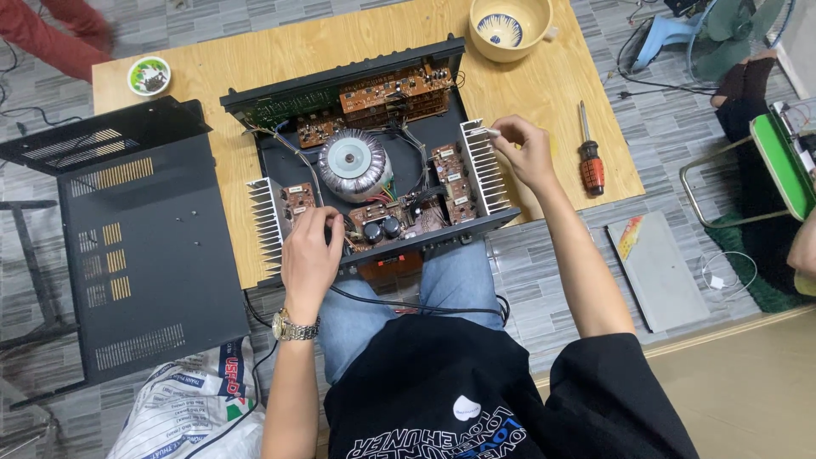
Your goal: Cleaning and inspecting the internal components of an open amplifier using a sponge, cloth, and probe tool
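While I sit over the low wooden table (544, 93), the opened amplifier chassis (374, 161) lies across its near edge, just above my knees; judging by the steel tray and the big toroidal transformer (354, 164) in its middle, it would lift heavy and stiff, best taken by the outer frame and never by the brittle brown circuit boards (395, 89). Its removed black cover (144, 246), perforated sheet metal, rests to my left. Finned aluminium heatsinks (484, 166) line both sides, sharp-edged and ridged. My left hand (310, 255) lies palm down on the near boards, fingers curled loosely, and I cannot tell whether it grips anything. My right hand (523, 149) pinches a small white piece at the right heatsink's top. A red-handled screwdriver (590, 157) lies beside it.
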